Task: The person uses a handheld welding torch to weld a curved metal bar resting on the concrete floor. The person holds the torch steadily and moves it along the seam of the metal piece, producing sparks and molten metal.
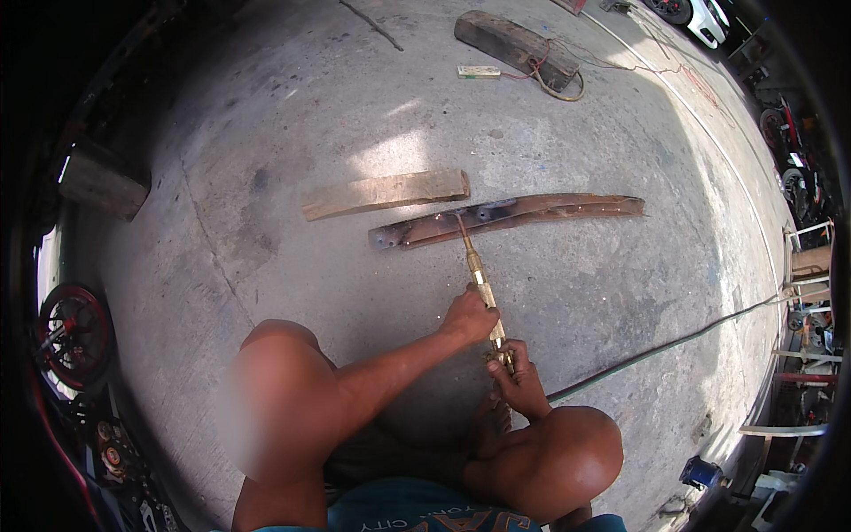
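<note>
My left hand [470,315] is wrapped round the handle of a brass gas torch [480,275], about midway along it. Lower down, my right hand [521,381] closes on the valve end of the same torch, with fingers at the knobs. The torch's narrow tip meets or hovers just over a long, rusty metal channel [567,209] on the concrete floor; contact cannot be made out. Dark scorched patches and small bright specks show on the channel, around the tip. Just beyond it lies a pale wooden plank [386,193]. A dark hose [656,346] runs off right from near my right hand.
At the far side are a heavy wooden block [510,44] with a looped cable, a small box [479,72] and a stick [372,24]. Another block [105,182] and a motorbike wheel [75,335] stand left. White metal racks [784,431] and a blue object [700,473] are right.
</note>
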A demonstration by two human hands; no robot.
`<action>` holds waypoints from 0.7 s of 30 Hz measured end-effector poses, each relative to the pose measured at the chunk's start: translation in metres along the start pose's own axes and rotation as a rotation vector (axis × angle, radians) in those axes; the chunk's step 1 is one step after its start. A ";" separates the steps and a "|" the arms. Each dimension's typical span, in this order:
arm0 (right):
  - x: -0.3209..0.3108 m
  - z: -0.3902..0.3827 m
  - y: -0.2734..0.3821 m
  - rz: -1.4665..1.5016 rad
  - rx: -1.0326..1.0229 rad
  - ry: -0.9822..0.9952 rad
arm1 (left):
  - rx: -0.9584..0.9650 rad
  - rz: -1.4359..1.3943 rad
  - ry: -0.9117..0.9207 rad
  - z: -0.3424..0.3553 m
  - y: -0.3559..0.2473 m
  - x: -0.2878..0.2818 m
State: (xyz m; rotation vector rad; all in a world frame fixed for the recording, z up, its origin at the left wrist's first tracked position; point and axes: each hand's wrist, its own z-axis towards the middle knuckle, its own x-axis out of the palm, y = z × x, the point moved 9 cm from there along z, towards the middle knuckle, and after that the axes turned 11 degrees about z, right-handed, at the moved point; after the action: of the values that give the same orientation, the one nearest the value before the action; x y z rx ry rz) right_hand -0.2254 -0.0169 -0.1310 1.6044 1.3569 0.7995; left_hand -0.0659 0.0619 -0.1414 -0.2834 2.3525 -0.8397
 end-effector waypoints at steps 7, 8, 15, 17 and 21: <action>0.001 -0.001 0.003 -0.001 0.081 -0.009 | -0.020 0.014 -0.003 0.001 0.001 -0.001; 0.001 -0.001 0.001 0.003 0.072 -0.011 | -0.018 0.012 -0.007 0.001 0.000 0.000; 0.000 -0.002 -0.001 0.008 0.075 -0.013 | 0.073 -0.007 -0.084 0.004 0.002 -0.001; 0.000 -0.002 -0.001 0.000 0.082 -0.002 | 0.074 -0.013 -0.086 0.004 0.002 0.000; 0.000 0.000 0.000 -0.006 0.022 0.002 | 0.073 -0.025 -0.089 0.005 0.003 0.001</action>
State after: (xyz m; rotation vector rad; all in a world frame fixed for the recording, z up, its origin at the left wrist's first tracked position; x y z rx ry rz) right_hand -0.2255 -0.0165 -0.1313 1.6161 1.3759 0.7846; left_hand -0.0637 0.0613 -0.1470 -0.3145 2.2346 -0.9045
